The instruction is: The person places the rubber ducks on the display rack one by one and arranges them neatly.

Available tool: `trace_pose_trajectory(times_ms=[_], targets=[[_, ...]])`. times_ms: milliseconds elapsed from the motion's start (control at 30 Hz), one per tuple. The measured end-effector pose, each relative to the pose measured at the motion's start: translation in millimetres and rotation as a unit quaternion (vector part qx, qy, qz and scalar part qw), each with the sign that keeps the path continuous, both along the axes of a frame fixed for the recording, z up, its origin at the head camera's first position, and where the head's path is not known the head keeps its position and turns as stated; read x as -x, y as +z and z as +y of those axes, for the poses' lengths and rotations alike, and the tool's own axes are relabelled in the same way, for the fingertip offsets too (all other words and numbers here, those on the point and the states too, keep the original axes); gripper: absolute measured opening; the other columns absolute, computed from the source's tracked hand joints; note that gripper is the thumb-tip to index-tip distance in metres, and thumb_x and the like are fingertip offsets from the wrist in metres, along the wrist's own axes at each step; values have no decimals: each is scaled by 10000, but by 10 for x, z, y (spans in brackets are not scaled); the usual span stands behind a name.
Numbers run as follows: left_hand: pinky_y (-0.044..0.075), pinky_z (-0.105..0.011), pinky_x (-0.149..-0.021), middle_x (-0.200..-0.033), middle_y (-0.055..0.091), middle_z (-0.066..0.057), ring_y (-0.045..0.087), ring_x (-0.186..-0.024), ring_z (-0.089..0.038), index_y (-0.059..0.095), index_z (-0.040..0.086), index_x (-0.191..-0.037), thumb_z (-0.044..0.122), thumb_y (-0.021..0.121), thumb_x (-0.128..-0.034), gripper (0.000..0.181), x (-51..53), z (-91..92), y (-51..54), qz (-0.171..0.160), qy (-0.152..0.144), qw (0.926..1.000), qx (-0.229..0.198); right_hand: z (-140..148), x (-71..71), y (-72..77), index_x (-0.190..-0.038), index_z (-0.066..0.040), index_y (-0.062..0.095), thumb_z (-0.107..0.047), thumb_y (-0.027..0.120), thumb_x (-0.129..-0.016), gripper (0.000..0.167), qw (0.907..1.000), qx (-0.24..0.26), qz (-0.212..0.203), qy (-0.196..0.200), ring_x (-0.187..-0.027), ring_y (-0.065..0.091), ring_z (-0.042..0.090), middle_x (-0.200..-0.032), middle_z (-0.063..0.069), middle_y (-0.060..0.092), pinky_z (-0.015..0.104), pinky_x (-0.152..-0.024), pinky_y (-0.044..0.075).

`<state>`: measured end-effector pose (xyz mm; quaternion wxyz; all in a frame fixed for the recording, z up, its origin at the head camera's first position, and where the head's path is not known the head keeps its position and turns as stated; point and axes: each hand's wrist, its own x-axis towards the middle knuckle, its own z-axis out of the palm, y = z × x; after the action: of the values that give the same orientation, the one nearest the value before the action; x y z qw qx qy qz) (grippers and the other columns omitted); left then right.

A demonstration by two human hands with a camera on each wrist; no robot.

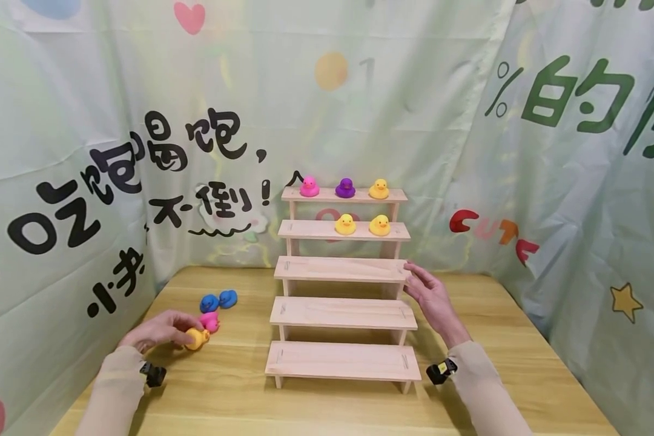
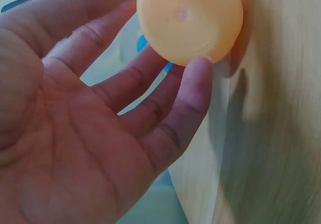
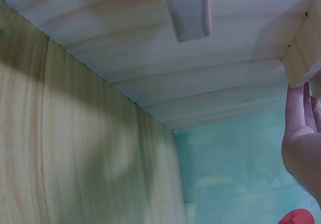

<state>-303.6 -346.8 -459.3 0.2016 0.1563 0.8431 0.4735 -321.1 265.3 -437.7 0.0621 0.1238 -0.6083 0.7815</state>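
My left hand (image 1: 163, 330) holds a yellow rubber duck (image 1: 198, 339) by its fingertips at the table's left side. In the left wrist view the duck's round flat base (image 2: 190, 23) faces the camera, tilted off the table. Right beside it lies a pink rubber duck (image 1: 209, 322), with two blue rubber ducks (image 1: 218, 301) just behind. My right hand (image 1: 433, 298) touches the right end of the middle step of a wooden stepped shelf (image 1: 340, 269); in the right wrist view its extended fingers (image 3: 296, 106) rest against the shelf's wood.
On the top step stand a pink duck (image 1: 309, 186), a purple duck (image 1: 345, 188) and a yellow duck (image 1: 378, 189). Two more yellow ducks (image 1: 362, 224) sit on the step below. Printed curtains (image 1: 381, 121) enclose the wooden table (image 1: 223, 393) at the back and sides.
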Motion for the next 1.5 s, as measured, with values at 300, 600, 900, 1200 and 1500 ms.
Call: trace_pose_trajectory(times_ms=[300, 600, 900, 1200, 1500], targets=[[530, -248, -612, -854, 590, -48, 582, -699, -134, 540, -105, -1002, 8, 719, -788, 301, 30, 23, 1, -130, 96, 9998, 85, -4, -1, 23, -1286, -106, 629, -91, 541, -1005, 295, 9998, 120, 132, 86, -1148, 578, -9, -1307, -163, 546, 230, -917, 530], [543, -278, -647, -961, 638, -107, 576, -804, -167, 606, -123, -1184, 24, 722, -793, 434, 7, -11, -9, -12, -47, 9993, 370, 3, -3, 20, -1289, -87, 621, -90, 544, -1003, 296, 9998, 116, 114, 63, -1132, 590, -4, -1301, -160, 552, 226, -907, 535], [587, -356, -665, -1003, 662, -106, 647, -784, -156, 539, -109, -1162, 118, 736, -862, 424, 54, 40, 99, -74, -124, 9998, -155, 9, -4, 12, -1295, -75, 614, -85, 534, -1007, 299, 9997, 119, 186, 92, -1146, 578, -9, -1306, -165, 550, 222, -903, 534], [586, -482, -806, -1129, 671, -218, 689, -914, -184, 547, -76, -1143, 157, 692, -919, 355, 160, 177, 252, 180, -27, 9974, -697, -3, 16, 20, -1243, -118, 657, -80, 558, -995, 270, 9996, 198, 201, 92, -1132, 597, 12, -1297, -156, 566, 235, -902, 539], [551, -517, -867, -1094, 710, -131, 690, -1000, -349, 575, -6, -1168, 105, 646, -944, 259, 207, 239, 286, 169, -107, 9920, -1244, 0, 19, -4, -1232, -132, 663, -84, 562, -994, 263, 9995, 203, 187, 151, -1123, 602, 3, -1292, -157, 568, 225, -898, 542]])
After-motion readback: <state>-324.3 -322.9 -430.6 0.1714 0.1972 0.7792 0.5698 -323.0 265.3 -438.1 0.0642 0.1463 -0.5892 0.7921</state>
